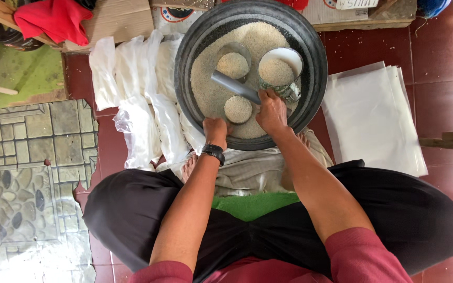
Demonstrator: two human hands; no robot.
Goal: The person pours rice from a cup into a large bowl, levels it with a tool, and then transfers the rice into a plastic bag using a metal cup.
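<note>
Rice-filled cup [238, 109] sits between my hands: left hand [215, 130] grips its near rim, right hand [271, 111] clutches the glass [284, 78].

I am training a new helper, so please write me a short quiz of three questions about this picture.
1. True or false: the dark round basin holds pale grain.
2. How many filled cups stand in the grain?
3. Which hand wears a black wristband? A) left B) right

Key: 1 true. 2 three: steel cup, white-rimmed cup, small cup. 3 A, the left hand; the right hand touches the white-rimmed cup's handle.
</note>
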